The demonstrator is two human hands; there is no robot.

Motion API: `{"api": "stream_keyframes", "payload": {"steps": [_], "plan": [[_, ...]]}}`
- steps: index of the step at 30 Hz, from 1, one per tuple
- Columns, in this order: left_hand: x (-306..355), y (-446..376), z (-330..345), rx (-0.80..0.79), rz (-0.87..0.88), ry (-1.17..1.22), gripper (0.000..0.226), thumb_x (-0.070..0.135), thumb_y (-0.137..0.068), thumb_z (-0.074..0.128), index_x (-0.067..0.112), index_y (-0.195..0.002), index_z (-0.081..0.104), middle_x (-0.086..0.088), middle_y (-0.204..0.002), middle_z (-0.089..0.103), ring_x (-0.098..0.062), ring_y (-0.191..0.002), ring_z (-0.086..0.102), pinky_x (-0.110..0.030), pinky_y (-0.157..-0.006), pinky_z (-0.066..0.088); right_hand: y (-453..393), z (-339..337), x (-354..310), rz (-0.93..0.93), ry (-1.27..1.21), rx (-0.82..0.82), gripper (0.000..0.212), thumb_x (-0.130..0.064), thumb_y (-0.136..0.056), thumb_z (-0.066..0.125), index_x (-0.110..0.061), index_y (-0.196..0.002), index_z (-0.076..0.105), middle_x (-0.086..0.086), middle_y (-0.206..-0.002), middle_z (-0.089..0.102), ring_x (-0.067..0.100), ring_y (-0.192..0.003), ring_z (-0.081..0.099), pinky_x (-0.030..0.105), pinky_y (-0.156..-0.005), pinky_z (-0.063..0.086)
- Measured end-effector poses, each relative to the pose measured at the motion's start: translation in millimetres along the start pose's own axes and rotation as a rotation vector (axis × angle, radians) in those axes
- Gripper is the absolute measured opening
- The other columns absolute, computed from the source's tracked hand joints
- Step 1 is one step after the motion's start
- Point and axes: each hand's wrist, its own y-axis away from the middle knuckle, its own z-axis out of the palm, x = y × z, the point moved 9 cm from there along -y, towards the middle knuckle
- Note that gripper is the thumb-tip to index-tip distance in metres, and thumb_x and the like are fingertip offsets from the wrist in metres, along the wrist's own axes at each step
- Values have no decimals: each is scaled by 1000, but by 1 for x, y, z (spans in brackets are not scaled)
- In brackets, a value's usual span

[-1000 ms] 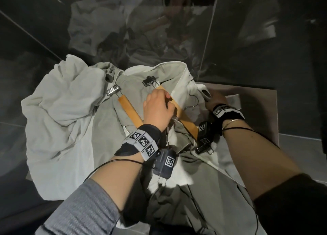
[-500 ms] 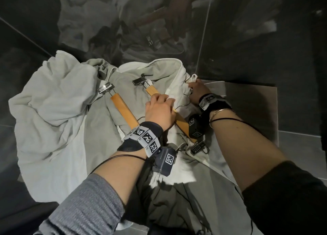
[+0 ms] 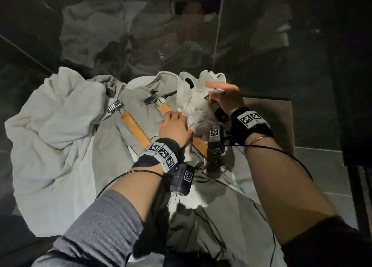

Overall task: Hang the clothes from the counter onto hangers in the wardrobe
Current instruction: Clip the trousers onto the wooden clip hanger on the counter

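The left hand (image 3: 175, 128) was curled over the bar of a wooden hanger (image 3: 198, 144), its grip closed round the wood and pinning it flat against the clothes. The right hand (image 3: 226, 101) pinched a fold of white cloth (image 3: 191, 103) near the hanger's far end, thumb and lower fingers closed on the fabric while the forefinger stuck out straight; whether it also held the wire hook (image 3: 198, 119) just beside it could not be told. A second hanger (image 3: 133, 127) lay loose to the left, parallel to the first, its metal clip (image 3: 115, 106) pointing away from the person. Both hangers rested on a grey garment (image 3: 132, 97) spread over the bench (image 3: 279, 122), with a pale sheet-like heap (image 3: 54, 126) bunched at the left and touching it. The clothes were therefore on the bench, none of them visibly fitted to a hanger. The step in hand appeared to be dressing the held hanger: freeing or lifting the white cloth so that the bar could be fed into it. The next move would probably call for the right grip to raise the fabric clear of the hook while the left steadied the bar, taking care that the clips did not snag the grey garment beneath. The dark glossy wall (image 3: 281, 45) behind showed only dim reflections.
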Motion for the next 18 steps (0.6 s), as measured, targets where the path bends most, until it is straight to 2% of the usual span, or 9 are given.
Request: {"api": "stream_keyframes", "payload": {"steps": [3, 5, 8, 9, 11, 14, 16, 18], "plan": [[19, -10, 8, -51, -2, 66, 53, 38, -86, 59, 17, -133, 48, -6, -145, 40, -29, -136, 27, -43, -106, 30, 12, -32, -3, 33, -165, 47, 25, 4, -90, 51, -1, -108, 67, 1, -56, 60, 1, -45, 56, 11, -54, 46], [33, -14, 16, -101, -16, 164, 48, 34, -84, 62, 12, -126, 51, -11, -137, 46, -31, -129, 38, -41, -104, 36, 20, -52, 0, 23, -168, 80, 23, 1, -90, 52, -8, -101, 69, -2, -58, 63, 1, -48, 58, 13, -54, 46], [45, -19, -1, 17, -82, 350, 44, 35, -78, 68, 9, -111, 53, -13, -121, 51, -32, -115, 49, -39, -96, 43, 31, -77, -6, -5, -132, 125, 23, 2, -90, 52, -9, -99, 70, -4, -64, 66, 2, -54, 61, 17, -62, 51], [47, -22, -13, 89, -92, 414, 51, 38, -75, 72, 9, -112, 51, -12, -121, 50, -31, -115, 48, -39, -96, 43, 32, -82, -8, -7, -129, 130, 23, 2, -90, 53, -9, -100, 70, -2, -67, 66, 1, -55, 60, 19, -65, 52], [55, -21, -29, 159, -45, 534, 77, 45, -69, 78, 10, -128, 42, -11, -130, 41, -26, -123, 41, -37, -103, 38, 37, -83, -15, -11, -140, 119, 21, 2, -89, 55, -9, -98, 71, -2, -66, 66, 4, -57, 61, 20, -67, 53], [62, -10, -23, 87, 15, 682, 115, 41, -67, 83, 12, -150, 9, -11, -149, 18, -21, -139, 23, -27, -111, 25, 51, -57, -16, -11, -137, 49, 19, 2, -87, 59, -10, -93, 72, -8, -58, 67, 7, -58, 62, 19, -65, 53], [52, -3, -7, 44, -2, 738, 116, 32, -68, 83, 15, -152, 5, -11, -151, 18, -21, -139, 24, -23, -108, 24, 65, -30, -8, 9, -145, -18, 18, 2, -86, 61, -11, -92, 72, -8, -61, 67, 5, -57, 62, 18, -64, 52], [36, 0, 13, -8, -22, 736, 97, 26, -70, 81, 18, -147, 23, -8, -143, 36, -22, -131, 37, -26, -106, 31, 75, -10, -2, 2, -128, -51, 19, 1, -86, 62, -13, -93, 72, -3, -70, 68, 1, -61, 62, 15, -69, 52]]}}
